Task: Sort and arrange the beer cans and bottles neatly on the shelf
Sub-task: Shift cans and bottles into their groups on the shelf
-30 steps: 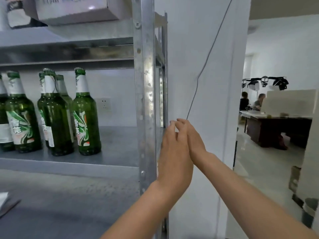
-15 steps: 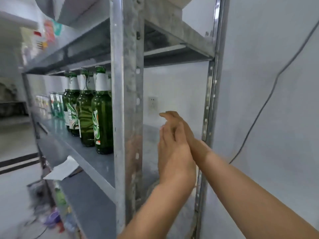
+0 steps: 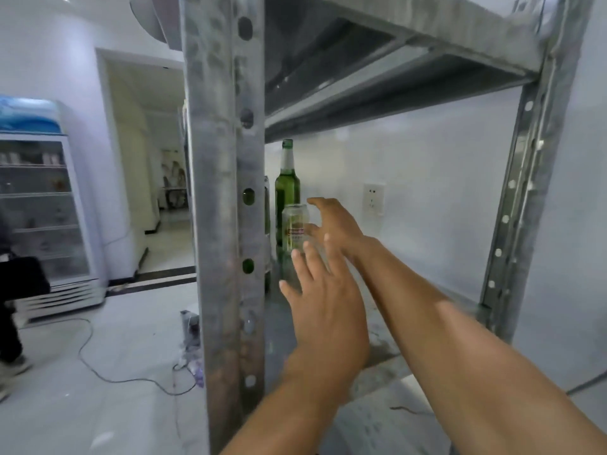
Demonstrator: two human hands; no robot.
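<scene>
You see a grey, blotchy shelf post (image 3: 223, 192) with a row of round holes. Right of the post, the bottle (image 3: 287, 188) is dark green, and the can (image 3: 295, 224) is pale with a red stripe. The wall (image 3: 443, 192) behind is white.

Shelf upright (image 3: 223, 198): galvanised metal, mottled grey, dull sheen; bottle (image 3: 287, 188): green glass, glossy; can (image 3: 295, 224): smooth printed metal, shiny; floor (image 3: 82, 405): pale, smooth, faintly reflective; wall (image 3: 427, 192): matt white.
</scene>
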